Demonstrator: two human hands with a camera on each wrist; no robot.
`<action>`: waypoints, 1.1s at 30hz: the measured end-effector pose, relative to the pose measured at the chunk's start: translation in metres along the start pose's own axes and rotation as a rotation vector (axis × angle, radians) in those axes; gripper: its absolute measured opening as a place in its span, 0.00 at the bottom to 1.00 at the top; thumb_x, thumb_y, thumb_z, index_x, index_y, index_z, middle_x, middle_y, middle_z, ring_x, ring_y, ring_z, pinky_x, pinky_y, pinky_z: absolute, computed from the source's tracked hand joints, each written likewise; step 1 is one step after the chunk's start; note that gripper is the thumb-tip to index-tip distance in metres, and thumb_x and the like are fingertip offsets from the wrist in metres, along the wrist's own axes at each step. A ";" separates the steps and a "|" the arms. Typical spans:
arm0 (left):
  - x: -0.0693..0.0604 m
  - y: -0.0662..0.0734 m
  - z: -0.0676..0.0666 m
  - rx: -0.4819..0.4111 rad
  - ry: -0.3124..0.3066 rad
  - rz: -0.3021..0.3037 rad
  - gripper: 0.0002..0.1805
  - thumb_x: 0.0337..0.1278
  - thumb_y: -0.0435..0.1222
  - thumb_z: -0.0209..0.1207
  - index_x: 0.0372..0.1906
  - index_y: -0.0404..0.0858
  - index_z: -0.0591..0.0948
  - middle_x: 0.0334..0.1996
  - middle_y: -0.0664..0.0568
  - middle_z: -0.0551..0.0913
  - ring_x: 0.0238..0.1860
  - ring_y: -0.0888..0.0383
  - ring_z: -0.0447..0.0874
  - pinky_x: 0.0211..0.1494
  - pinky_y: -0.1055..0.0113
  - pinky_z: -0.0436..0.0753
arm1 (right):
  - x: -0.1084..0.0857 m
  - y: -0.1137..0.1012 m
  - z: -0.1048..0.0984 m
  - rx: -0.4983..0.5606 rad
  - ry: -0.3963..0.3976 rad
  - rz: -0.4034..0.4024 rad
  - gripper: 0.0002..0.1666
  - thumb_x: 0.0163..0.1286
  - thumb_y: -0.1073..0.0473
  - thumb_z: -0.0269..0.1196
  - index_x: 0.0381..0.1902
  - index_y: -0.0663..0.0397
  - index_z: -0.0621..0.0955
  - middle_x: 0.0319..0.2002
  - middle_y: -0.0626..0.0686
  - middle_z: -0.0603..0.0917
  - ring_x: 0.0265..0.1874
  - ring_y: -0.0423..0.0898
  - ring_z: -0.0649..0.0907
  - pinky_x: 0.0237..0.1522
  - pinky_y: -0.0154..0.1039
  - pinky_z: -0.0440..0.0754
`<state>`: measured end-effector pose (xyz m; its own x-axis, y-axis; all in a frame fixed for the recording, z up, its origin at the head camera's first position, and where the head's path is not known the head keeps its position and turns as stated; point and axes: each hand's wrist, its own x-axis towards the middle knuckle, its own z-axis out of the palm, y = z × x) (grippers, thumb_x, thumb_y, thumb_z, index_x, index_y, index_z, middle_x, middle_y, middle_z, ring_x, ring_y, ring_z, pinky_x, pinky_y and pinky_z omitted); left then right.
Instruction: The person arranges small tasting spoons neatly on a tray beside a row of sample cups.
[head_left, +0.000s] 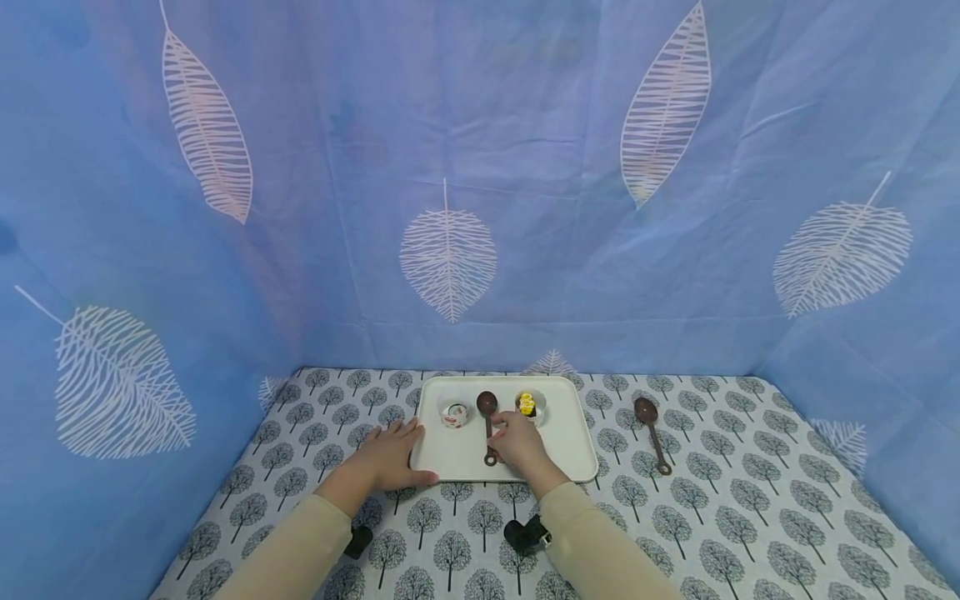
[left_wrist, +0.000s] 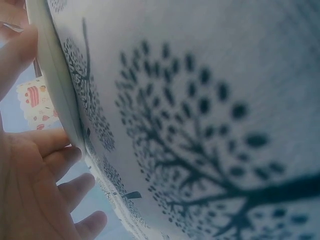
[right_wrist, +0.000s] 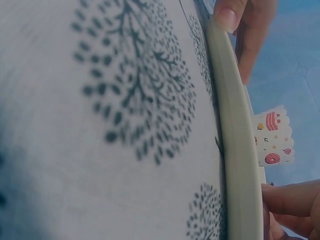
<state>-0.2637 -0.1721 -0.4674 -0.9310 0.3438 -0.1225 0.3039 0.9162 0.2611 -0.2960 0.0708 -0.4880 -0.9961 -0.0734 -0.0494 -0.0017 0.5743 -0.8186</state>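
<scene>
Cream sleeves [head_left: 296, 550] lead to a wide-spread left hand [head_left: 388, 458] touching the white rectangular tray [head_left: 450, 454] and a right hand [head_left: 519, 443], grip unclear, at its brown long-handled spoon [head_left: 487, 405].

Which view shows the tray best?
Head: it looks down on nearly the whole tray, though the right hand covers some of it. Both wrist views see it edge-on: the left shows a short stretch of its side, the right a longer one, and neither shows its floor clearly.
</scene>
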 end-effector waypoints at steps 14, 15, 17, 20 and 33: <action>-0.004 0.003 -0.002 -0.007 -0.004 0.002 0.53 0.54 0.63 0.64 0.75 0.32 0.64 0.76 0.39 0.60 0.76 0.36 0.54 0.75 0.36 0.53 | -0.004 -0.002 -0.002 0.009 -0.026 -0.001 0.23 0.67 0.68 0.65 0.59 0.70 0.78 0.26 0.52 0.84 0.18 0.42 0.82 0.25 0.38 0.83; -0.003 0.003 -0.002 -0.006 -0.004 0.002 0.53 0.54 0.63 0.64 0.75 0.32 0.64 0.76 0.39 0.60 0.76 0.36 0.54 0.75 0.36 0.53 | -0.004 -0.001 -0.002 0.008 -0.027 -0.003 0.23 0.67 0.68 0.65 0.59 0.70 0.78 0.27 0.52 0.84 0.18 0.42 0.82 0.25 0.38 0.83; -0.003 0.003 -0.002 -0.005 -0.006 0.002 0.53 0.55 0.64 0.64 0.75 0.32 0.64 0.76 0.40 0.60 0.76 0.36 0.54 0.75 0.37 0.54 | -0.003 -0.001 -0.002 0.012 -0.028 -0.004 0.23 0.67 0.68 0.66 0.59 0.70 0.78 0.27 0.52 0.84 0.18 0.42 0.82 0.25 0.38 0.83; -0.004 0.004 -0.003 -0.009 -0.007 -0.001 0.53 0.54 0.63 0.64 0.75 0.32 0.64 0.76 0.39 0.60 0.76 0.36 0.54 0.75 0.37 0.53 | -0.002 0.000 -0.002 0.015 -0.027 -0.007 0.23 0.67 0.68 0.66 0.58 0.70 0.78 0.27 0.52 0.85 0.19 0.42 0.83 0.25 0.38 0.83; -0.002 0.002 0.000 -0.004 -0.002 0.003 0.54 0.54 0.64 0.63 0.75 0.32 0.63 0.76 0.40 0.60 0.76 0.36 0.54 0.75 0.37 0.53 | -0.007 -0.001 -0.007 0.064 -0.072 -0.003 0.22 0.68 0.68 0.65 0.58 0.72 0.77 0.28 0.53 0.85 0.19 0.43 0.83 0.23 0.36 0.81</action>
<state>-0.2611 -0.1716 -0.4664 -0.9297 0.3469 -0.1233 0.3060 0.9144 0.2651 -0.2898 0.0768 -0.4829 -0.9872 -0.1346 -0.0857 0.0031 0.5206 -0.8538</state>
